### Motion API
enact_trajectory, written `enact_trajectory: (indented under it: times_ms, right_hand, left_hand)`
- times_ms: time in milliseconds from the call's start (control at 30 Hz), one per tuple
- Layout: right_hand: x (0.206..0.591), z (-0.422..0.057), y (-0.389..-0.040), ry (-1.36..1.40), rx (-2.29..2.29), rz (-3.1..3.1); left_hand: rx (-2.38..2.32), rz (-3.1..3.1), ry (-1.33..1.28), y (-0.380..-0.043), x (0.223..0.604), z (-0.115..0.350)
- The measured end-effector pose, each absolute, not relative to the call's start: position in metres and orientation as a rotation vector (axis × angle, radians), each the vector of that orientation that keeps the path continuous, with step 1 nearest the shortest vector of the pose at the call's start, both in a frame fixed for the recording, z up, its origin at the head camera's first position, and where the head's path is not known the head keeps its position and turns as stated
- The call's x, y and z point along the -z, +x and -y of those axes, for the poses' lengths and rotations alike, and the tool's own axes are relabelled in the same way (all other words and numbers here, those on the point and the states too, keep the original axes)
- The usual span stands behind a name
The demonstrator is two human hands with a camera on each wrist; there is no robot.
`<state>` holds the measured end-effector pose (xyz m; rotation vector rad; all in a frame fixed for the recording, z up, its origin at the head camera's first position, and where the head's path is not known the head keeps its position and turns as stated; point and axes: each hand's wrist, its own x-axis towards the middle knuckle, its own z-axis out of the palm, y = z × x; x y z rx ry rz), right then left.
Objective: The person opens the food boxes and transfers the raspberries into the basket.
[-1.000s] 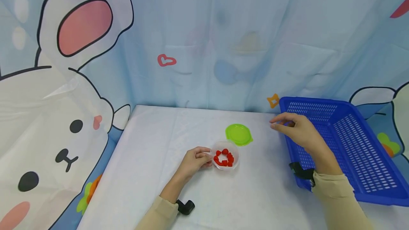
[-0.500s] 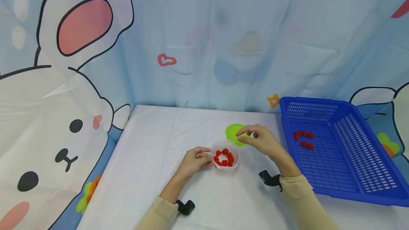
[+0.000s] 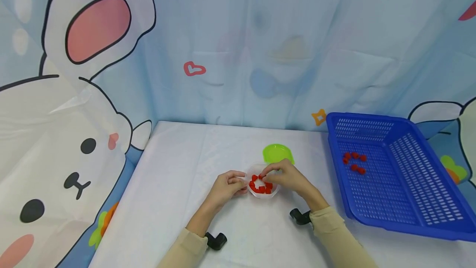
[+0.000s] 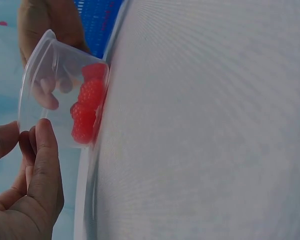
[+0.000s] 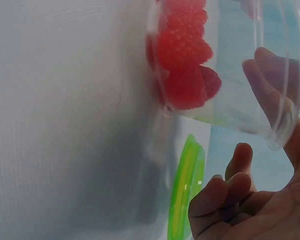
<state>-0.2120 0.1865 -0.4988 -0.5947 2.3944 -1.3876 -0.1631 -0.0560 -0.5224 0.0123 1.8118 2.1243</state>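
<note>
The left hand [image 3: 230, 183] holds the left side of a clear, round plastic container [image 3: 262, 196]; its grip is clamped on the rim, the thumb and fingertips pinching the thin edge. The container stands upright on the tabletop [image 3: 186, 168], which is covered in white cloth, in front of the person. Red, bumpy raspberry-shaped pieces [image 3: 268, 186] lie on the container's floor in a loose ring, and the left wrist view shows them through the clear wall.

The right hand [image 3: 284, 175] reaches over the container's right side, thumb and index finger dipping inside above the red pieces. Its grip is apart, with a small gap between those two fingertips, while the other fingers curl outside the wall.

Just beyond the container lies a bright green, round plastic lid [image 3: 277, 153], its near edge partly hidden by the right hand. To the right, well apart from the container, sits a dark blue, rectangular plastic basket [image 3: 401, 185] with perforated sides; a small cluster of red raspberry pieces [image 3: 362, 171] rests on its floor, toward the left. Behind everything hangs a pale blue curtain [image 3: 223, 20] with cartoon prints. Both sleeves [image 3: 342, 235] are beige.
</note>
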Motion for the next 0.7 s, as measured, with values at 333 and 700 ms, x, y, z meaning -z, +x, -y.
enact_trajectory:
  times_ms: [333,700]
  right_hand:
    - [0.508,-0.176,-0.215,-0.775,1.158,-2.529]
    - [0.501,-0.169,-0.214,-0.665,0.981,-2.554]
  left_hand:
    - [-2.134,-1.810,0.012,-0.162,0.521,0.056]
    - [-2.126,-1.820,0.012,-0.162,0.522,0.056]
